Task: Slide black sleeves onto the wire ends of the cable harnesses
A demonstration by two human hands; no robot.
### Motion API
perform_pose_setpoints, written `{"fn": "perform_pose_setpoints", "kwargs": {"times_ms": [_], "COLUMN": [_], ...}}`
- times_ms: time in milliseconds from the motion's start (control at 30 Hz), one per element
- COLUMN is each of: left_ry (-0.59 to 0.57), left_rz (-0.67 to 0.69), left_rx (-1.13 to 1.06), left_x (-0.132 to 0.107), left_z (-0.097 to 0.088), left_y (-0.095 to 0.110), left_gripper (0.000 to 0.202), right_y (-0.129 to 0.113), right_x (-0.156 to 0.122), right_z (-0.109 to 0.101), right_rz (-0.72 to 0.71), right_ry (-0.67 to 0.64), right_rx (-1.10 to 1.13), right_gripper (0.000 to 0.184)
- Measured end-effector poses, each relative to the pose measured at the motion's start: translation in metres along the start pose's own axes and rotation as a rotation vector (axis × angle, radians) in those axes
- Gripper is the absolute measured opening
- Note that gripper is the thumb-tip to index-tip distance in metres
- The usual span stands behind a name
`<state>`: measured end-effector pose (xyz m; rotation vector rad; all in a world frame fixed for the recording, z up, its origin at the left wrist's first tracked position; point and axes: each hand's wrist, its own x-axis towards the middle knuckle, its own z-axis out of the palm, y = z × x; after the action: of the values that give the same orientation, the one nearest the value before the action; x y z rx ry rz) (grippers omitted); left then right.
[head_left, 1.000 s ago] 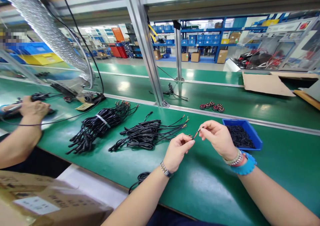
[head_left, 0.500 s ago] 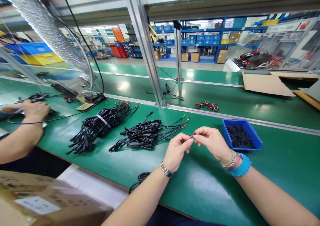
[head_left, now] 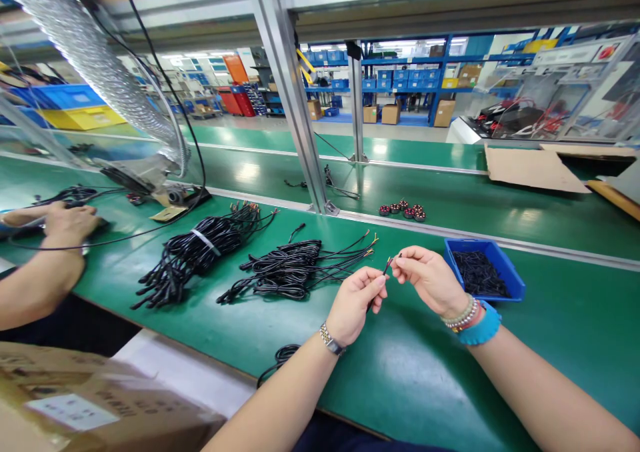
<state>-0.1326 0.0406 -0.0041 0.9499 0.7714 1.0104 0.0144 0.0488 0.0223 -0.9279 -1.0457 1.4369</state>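
My left hand (head_left: 361,300) is pinched around the end of a black cable (head_left: 371,305), its thin coloured wires (head_left: 389,264) poking up past the thumb. Just to the right, my right hand (head_left: 425,275) is closed in a pinch, with a small dark piece (head_left: 398,257) at the fingertips, too small to name for certain. The two hands are slightly apart. Left of them lies a stack of folded black cables (head_left: 287,269) with bare wire ends pointing right. A blue bin (head_left: 517,285) of small black parts stands beyond my right wrist.
A tied bundle of black cables (head_left: 200,255) lies further left. At the far left, a co-worker's hand (head_left: 70,225) works near a cable. Small copper-and-black round parts (head_left: 413,212) sit behind the metal rail. A metal post (head_left: 290,92) rises ahead; a cardboard box (head_left: 100,399) stands lower left.
My hands have come slightly apart, and the coloured wire ends now show above my left fingers. Beyond the rail, the round parts and loose cable have shifted left.
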Motion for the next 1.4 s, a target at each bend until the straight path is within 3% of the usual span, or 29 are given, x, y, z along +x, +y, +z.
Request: {"fn": "perform_pose_setpoints", "kwargs": {"times_ms": [1033, 1400], "left_ry": [0.027, 0.011], "left_rz": [0.008, -0.004], "left_rx": [-0.003, 0.023], "left_x": [0.0007, 0.001], "left_z": [-0.0004, -0.0011], "left_y": [-0.001, -0.0025], "left_gripper": [0.022, 0.02], "right_y": [-0.002, 0.0008], "right_x": [0.0002, -0.0016], "right_z": [-0.0017, 0.0003], "right_rz": [-0.028, -0.01], "right_ry": [-0.033, -0.025], "right_rx": [-0.021, -0.148], "right_gripper": [0.011, 0.012]}}
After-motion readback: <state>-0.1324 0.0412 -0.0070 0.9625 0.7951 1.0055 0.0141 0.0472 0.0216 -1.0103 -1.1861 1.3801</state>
